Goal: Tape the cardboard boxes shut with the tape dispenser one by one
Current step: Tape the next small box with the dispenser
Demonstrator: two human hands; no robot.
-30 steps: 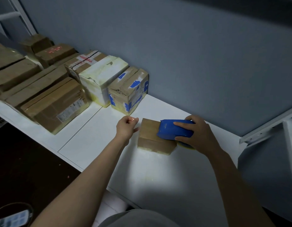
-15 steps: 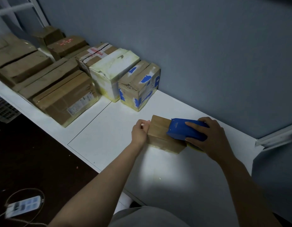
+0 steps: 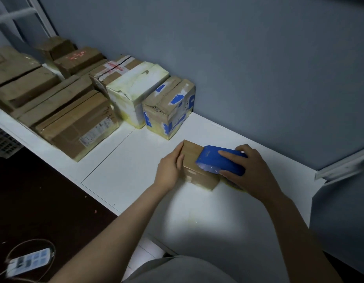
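On the white table [image 3: 207, 221], near the wall, we see the small cardboard box [image 3: 192, 158] lying well apart from the row of other boxes, the nearest of which is a blue-patched box [image 3: 169, 107]. Half a second ago the left hand [image 3: 170, 170] was only arriving at the box's left end, its fingers loosely curled; now it lies against that end with the fingers together and laid fairly flat, bracing rather than gripping. The right hand [image 3: 252, 170] is wrapped over the blue tape dispenser [image 3: 220, 162], forefinger along its top and thumb on its near side. The dispenser's front edge rests on the box top, about where it sat before.

We judge that the box is now steadied for the pull: the dispenser can be drawn toward the braced end without the light box sliding. We cannot tell how much tape is already down on the top.
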